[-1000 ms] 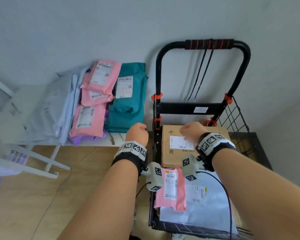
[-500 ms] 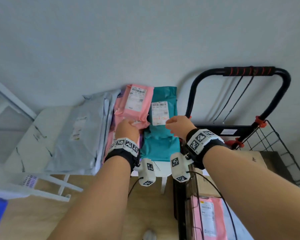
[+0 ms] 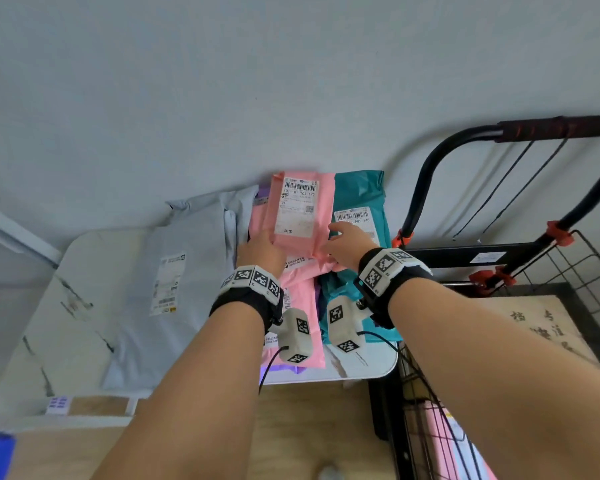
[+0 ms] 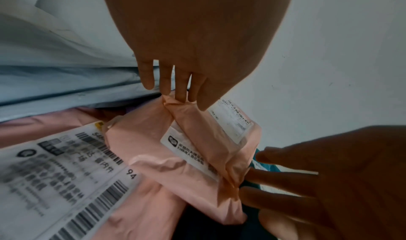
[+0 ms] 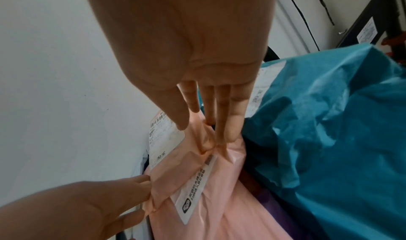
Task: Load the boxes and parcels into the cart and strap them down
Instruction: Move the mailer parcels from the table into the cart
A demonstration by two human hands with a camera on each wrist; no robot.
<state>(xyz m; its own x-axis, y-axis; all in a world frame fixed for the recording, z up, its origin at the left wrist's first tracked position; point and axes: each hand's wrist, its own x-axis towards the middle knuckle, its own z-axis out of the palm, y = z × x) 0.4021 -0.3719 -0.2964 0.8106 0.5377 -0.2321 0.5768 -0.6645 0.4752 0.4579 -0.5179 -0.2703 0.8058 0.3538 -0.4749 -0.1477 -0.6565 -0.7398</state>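
Against the wall, on a low white table (image 3: 368, 367), both hands pinch the top pink parcel (image 3: 300, 216). One person's left hand (image 3: 262, 249) grips its left lower corner between thumb and fingers, and the right hand (image 3: 349, 242) pinches the crumpled right lower corner. Directly beneath the grip lie two more pink parcels (image 3: 300, 299), making three pink ones in view on the table. To the right of the grip sits one teal parcel (image 3: 361, 192), touching the held parcel's edge. To the left lies one grey parcel (image 3: 187, 271), with a purple one (image 3: 284, 368) peeking out underneath the pink stack. Further right stands one black cart (image 3: 430, 188), holding one cardboard box (image 3: 541, 323) and another pink parcel (image 3: 440, 431).
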